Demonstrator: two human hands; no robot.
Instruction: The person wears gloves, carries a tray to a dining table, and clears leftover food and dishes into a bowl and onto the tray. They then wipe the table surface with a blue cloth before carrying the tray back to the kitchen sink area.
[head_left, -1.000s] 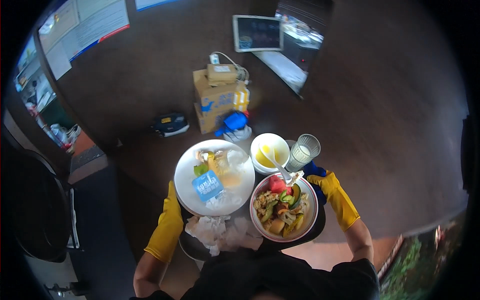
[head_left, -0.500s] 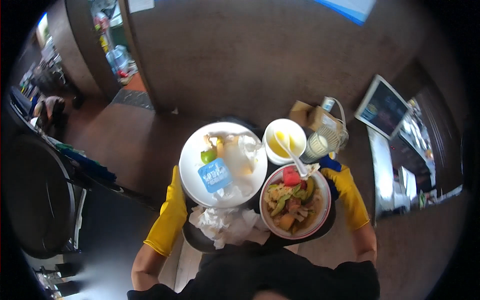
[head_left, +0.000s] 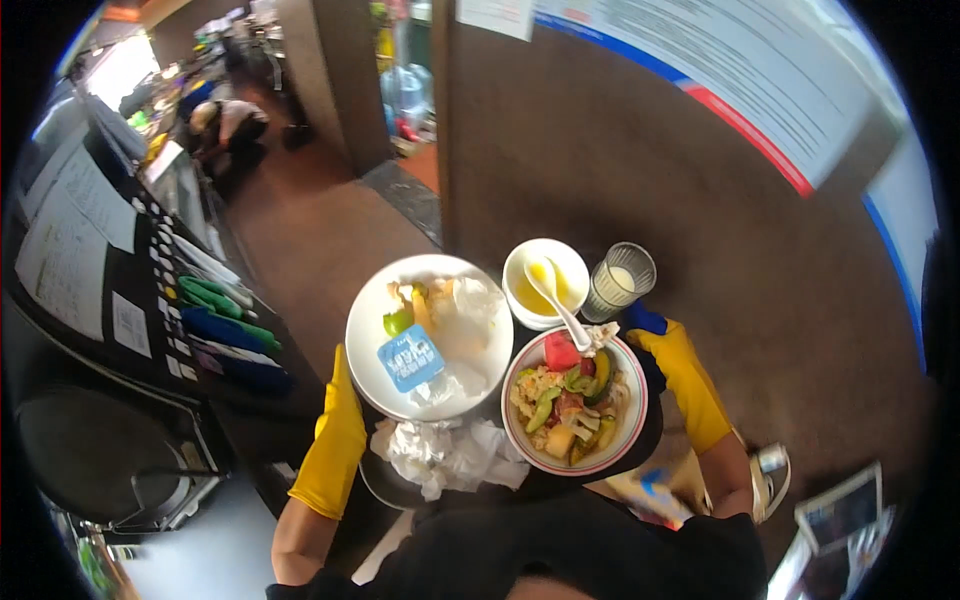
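Note:
A dark tray (head_left: pixel 385 487) is held in front of me, its left side in my left hand (head_left: pixel 334 440) and its right side in my right hand (head_left: pixel 688 390), both in yellow gloves. Some fingers are hidden. Something blue (head_left: pixel 645 319) shows at my right fingertips. On the tray are a large white plate (head_left: pixel 367 330) with food scraps and a blue square packet (head_left: pixel 410 358), crumpled tissues (head_left: pixel 450 455), and a red-rimmed bowl (head_left: pixel 508 430) of mixed food. Behind that bowl stand a white bowl (head_left: pixel 515 275) of yellow liquid with a white spoon (head_left: pixel 560 305), and a ribbed glass (head_left: pixel 620 285) holding some milky liquid.
A dark wall (head_left: pixel 620 150) with posted sheets rises ahead. To its left, a doorway (head_left: pixel 405 110) and a brown floor passage (head_left: pixel 310 220) lead back, where a person (head_left: pixel 238 125) bends down. A rack of pens (head_left: pixel 215 300) and a round black tray (head_left: pixel 100 455) stand close on my left.
My view has swung to the right; the doorway and passage now sit nearer the middle, and the framed board has slid to the lower right. Both hands still hold the loaded tray.

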